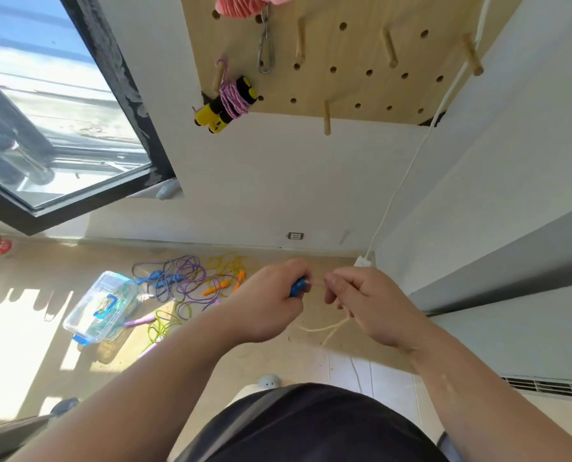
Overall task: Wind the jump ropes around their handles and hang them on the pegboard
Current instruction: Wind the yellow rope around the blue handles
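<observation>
My left hand (271, 301) is closed around blue jump-rope handles (298, 287), mostly hidden in the fist. My right hand (361, 298) pinches a pale yellow rope (324, 328) that runs from the handles and loops down below the hands. On the wall above hangs the wooden pegboard (361, 55), with a pink-purple rope wound around yellow and black handles (226, 103) on a peg at its lower left. Several loose ropes (191, 281) in purple, blue, yellow and green, with orange handles (224, 285), lie tangled on the floor.
A clear plastic box with blue clips (101, 308) sits on the floor left of the ropes. Bare wooden pegs (327, 118) stick out of the board, and a carabiner (266, 45) hangs near its top. A white cable (411, 175) runs down the wall to a plug. A window (44, 111) stands open at left.
</observation>
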Tool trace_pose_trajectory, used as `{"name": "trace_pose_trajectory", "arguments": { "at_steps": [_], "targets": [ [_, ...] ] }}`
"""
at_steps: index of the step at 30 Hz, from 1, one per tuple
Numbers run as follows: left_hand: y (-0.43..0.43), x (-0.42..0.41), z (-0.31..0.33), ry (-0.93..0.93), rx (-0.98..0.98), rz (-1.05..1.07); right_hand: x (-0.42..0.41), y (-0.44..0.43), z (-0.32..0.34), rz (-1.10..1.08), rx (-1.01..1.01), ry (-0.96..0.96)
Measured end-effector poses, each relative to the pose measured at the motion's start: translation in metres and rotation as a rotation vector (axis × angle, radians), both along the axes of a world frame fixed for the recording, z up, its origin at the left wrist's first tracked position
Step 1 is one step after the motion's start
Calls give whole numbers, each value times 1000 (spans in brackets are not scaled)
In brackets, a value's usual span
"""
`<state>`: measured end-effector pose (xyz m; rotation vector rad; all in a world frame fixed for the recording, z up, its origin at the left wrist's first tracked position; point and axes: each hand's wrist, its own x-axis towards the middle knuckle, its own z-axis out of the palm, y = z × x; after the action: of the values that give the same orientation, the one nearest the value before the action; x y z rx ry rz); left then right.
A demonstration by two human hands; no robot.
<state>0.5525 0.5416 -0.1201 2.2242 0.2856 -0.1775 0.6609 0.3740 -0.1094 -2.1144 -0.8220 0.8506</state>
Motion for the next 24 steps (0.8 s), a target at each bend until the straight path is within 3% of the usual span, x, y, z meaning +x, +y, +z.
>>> {"name": "trace_pose_trajectory", "arguments": {
  "at_steps": [2, 4, 9, 15, 19, 24],
  "targets": [
    [9, -4, -8, 86, 87, 27, 2, 5, 4, -22, 31, -7],
    [14, -6, -13, 149, 52, 57, 1, 12, 11, -19, 66, -3],
    [19, -2, -7, 122, -380, 253, 0, 23, 13, -114, 187, 78],
    [15, 7, 7, 19, -1036, 584, -5, 26, 12, -46, 131, 104],
    [9, 18, 2, -47, -1060, 604, -10, 27, 17, -11, 91, -5],
    [8, 20, 3, -72, -1075, 577, -13, 20, 22, -4, 107, 1]
  ]
}}
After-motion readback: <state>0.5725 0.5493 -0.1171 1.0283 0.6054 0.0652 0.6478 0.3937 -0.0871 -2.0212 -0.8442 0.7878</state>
